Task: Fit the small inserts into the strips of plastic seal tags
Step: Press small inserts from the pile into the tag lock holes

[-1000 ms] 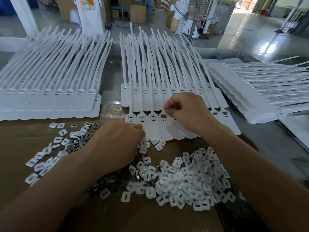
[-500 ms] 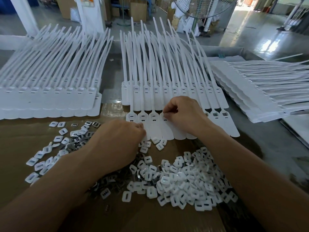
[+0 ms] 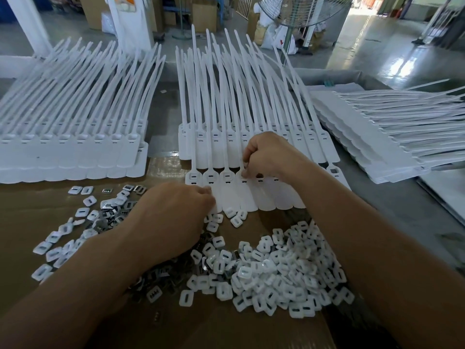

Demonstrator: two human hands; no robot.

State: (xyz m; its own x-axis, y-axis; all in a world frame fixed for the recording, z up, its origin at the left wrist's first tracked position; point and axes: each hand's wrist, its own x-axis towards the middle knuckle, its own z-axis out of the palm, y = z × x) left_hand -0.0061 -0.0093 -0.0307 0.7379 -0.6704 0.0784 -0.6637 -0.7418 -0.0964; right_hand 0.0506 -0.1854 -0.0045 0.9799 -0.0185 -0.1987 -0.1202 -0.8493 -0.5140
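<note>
My right hand (image 3: 269,157) is closed, and its fingertips (image 3: 245,170) pinch at the head of the fourth tag from the left in the strip of seal tags (image 3: 264,197). What is between them I cannot see. This strip lies on the cardboard (image 3: 30,212), just in front of the middle stack of tags (image 3: 251,127). My left hand (image 3: 173,217) rests with curled fingers on the strip's near left corner; if it holds something, I cannot tell. The white inserts (image 3: 276,273) are heaped near me, and the metal clips (image 3: 161,275) lie left of them.
</note>
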